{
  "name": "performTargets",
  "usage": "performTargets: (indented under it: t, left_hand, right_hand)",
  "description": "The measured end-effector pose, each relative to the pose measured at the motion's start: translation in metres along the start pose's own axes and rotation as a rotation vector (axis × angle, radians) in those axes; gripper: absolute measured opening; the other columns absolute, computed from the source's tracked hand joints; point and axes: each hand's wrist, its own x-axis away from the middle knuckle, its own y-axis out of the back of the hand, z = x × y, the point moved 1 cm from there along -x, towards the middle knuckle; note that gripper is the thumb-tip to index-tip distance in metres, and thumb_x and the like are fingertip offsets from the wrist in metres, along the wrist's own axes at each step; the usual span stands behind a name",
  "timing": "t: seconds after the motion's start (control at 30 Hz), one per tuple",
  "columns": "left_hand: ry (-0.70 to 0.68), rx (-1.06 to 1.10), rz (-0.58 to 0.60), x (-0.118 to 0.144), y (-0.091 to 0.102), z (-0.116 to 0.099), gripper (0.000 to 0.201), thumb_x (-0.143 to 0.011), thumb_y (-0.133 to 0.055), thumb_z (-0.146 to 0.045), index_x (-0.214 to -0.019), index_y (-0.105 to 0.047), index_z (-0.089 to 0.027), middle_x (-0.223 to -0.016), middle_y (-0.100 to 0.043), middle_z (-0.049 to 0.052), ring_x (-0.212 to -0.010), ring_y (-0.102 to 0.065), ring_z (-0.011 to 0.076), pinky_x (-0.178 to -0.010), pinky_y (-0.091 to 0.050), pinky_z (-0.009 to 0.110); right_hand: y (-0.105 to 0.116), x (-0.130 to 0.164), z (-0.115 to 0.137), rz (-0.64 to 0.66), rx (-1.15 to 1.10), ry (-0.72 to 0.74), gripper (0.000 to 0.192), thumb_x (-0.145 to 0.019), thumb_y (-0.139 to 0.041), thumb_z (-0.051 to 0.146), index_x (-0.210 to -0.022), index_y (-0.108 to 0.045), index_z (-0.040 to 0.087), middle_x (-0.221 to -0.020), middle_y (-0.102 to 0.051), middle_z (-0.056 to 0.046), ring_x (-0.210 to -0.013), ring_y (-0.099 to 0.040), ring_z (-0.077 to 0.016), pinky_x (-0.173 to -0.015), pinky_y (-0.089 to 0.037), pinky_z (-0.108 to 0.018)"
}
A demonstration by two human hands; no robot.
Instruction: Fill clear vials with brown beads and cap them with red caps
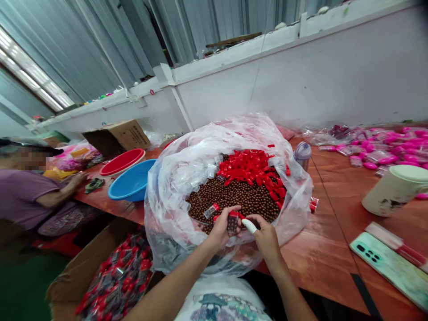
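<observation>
The left hand [222, 227] and right hand [264, 232] meet over the near edge of a clear plastic bag [177, 187] on the table [334, 240]. A small tube [233, 221], filled with brown balls and red-capped, sits upright between them; the left fingers [230, 210] are clamped on it. The right fingers, one tip wrapped white, touch its side. Brown balls [240, 196] and red caps [249, 167] fill the bag.

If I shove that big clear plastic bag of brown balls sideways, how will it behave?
The clear plastic bag looks thin and crinkled, so it would probably crumple rather than slide. The brown balls are round and loose, likely to roll and shift. Heaped that full, the bag probably feels heavy.
</observation>
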Motion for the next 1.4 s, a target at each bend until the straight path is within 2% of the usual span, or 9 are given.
performTargets:
  t: [0.17, 0.23, 0.43, 0.53, 0.67, 0.8, 1.0, 1.2, 1.4]
  left_hand:
    - [-0.014, -0.034, 0.034, 0.011, 0.004, 0.009, 0.047, -0.081, -0.04, -0.043, -0.119, -0.048, -0.016, -0.058, -0.056, -0.001, -0.041, -0.049, 0.0117, -0.037, -0.039, 0.022]
    - [-0.008, -0.062, 0.032, 0.014, 0.012, 0.011, 0.047, -0.081, -0.041, -0.045, -0.118, -0.05, -0.017, -0.057, -0.056, -0.001, -0.041, -0.05, 0.0119, -0.037, -0.038, 0.021]
    - [-0.018, -0.022, 0.053, 0.022, 0.041, 0.013, 0.058, -0.079, -0.037, -0.06, -0.103, -0.058, -0.011, -0.056, -0.057, 0.001, -0.043, -0.051, 0.0113, -0.042, -0.038, 0.021]
    - [0.057, -0.063, 0.106, 0.027, 0.052, 0.011, 0.065, -0.076, -0.036, -0.067, -0.093, -0.061, -0.01, -0.052, -0.056, 0.002, -0.04, -0.049, 0.0112, -0.04, -0.035, 0.021]
    - [0.071, -0.101, 0.051, 0.03, 0.058, 0.006, 0.057, -0.075, -0.043, -0.064, -0.081, -0.061, -0.01, -0.049, -0.055, 0.001, -0.039, -0.047, 0.0104, -0.039, -0.034, 0.02]
    - [-0.008, -0.084, 0.032, 0.031, 0.063, 0.002, 0.045, -0.077, -0.046, -0.054, -0.088, -0.06, -0.013, -0.052, -0.055, 0.0, -0.041, -0.047, 0.0104, -0.04, -0.036, 0.021]
    - [-0.117, -0.017, 0.098, 0.033, 0.076, 0.006, 0.043, -0.078, -0.045, -0.045, -0.11, -0.053, -0.018, -0.063, -0.055, -0.002, -0.046, -0.047, 0.0082, -0.041, -0.034, 0.018]
    - [-0.179, -0.101, 0.137, 0.025, 0.095, 0.002, 0.045, -0.079, -0.043, -0.049, -0.108, -0.053, -0.016, -0.067, -0.058, 0.001, -0.05, -0.052, 0.0108, -0.048, -0.042, 0.022]
    - [-0.141, -0.162, -0.026, 0.003, 0.128, -0.044, 0.046, -0.079, -0.039, -0.054, -0.108, -0.053, -0.02, -0.069, -0.06, 0.002, -0.049, -0.054, 0.0108, -0.048, -0.045, 0.023]
  right_hand:
    - [-0.012, 0.007, 0.003, -0.152, -0.238, -0.021, 0.037, -0.077, -0.054, 0.033, -0.112, -0.055, 0.019, -0.106, -0.064, -0.008, -0.097, -0.059, -0.0206, -0.086, -0.045, -0.036]
    - [-0.021, 0.009, 0.004, -0.133, -0.217, 0.042, 0.045, -0.078, -0.055, 0.034, -0.12, -0.049, 0.02, -0.115, -0.06, -0.009, -0.104, -0.056, -0.0211, -0.091, -0.043, -0.039]
    - [-0.053, 0.025, 0.014, 0.105, 0.274, 0.373, 0.07, -0.063, -0.069, 0.031, -0.127, -0.042, 0.021, -0.117, -0.053, -0.01, -0.107, -0.049, -0.0258, -0.091, -0.041, -0.042]
    - [-0.068, 0.035, 0.021, 0.082, 0.438, 0.458, 0.071, -0.064, -0.067, 0.029, -0.128, -0.038, 0.02, -0.118, -0.052, -0.011, -0.108, -0.046, -0.0265, -0.091, -0.041, -0.043]
    - [-0.079, 0.04, 0.028, 0.034, 0.63, 0.531, 0.071, -0.065, -0.063, 0.025, -0.129, -0.034, 0.017, -0.118, -0.05, -0.013, -0.107, -0.045, -0.0273, -0.09, -0.04, -0.044]
    - [-0.084, 0.036, 0.037, 0.018, 0.808, 0.628, 0.068, -0.067, -0.06, 0.026, -0.128, -0.035, 0.011, -0.116, -0.05, -0.016, -0.107, -0.044, -0.0288, -0.091, -0.038, -0.046]
    - [-0.095, 0.028, 0.041, 0.125, 0.956, 0.728, 0.052, -0.069, -0.057, 0.032, -0.114, -0.046, 0.01, -0.103, -0.056, -0.016, -0.099, -0.048, -0.0297, -0.085, -0.04, -0.044]
    - [-0.09, 0.027, 0.029, 0.211, 0.988, 0.594, 0.06, -0.074, -0.055, 0.031, -0.128, -0.037, 0.013, -0.11, -0.054, -0.014, -0.102, -0.049, -0.0273, -0.085, -0.042, -0.041]
    - [-0.07, 0.012, 0.017, 0.059, 0.969, 0.246, 0.025, -0.083, -0.043, 0.02, -0.106, -0.052, 0.019, -0.099, -0.054, -0.009, -0.092, -0.055, -0.0211, -0.08, -0.045, -0.035]
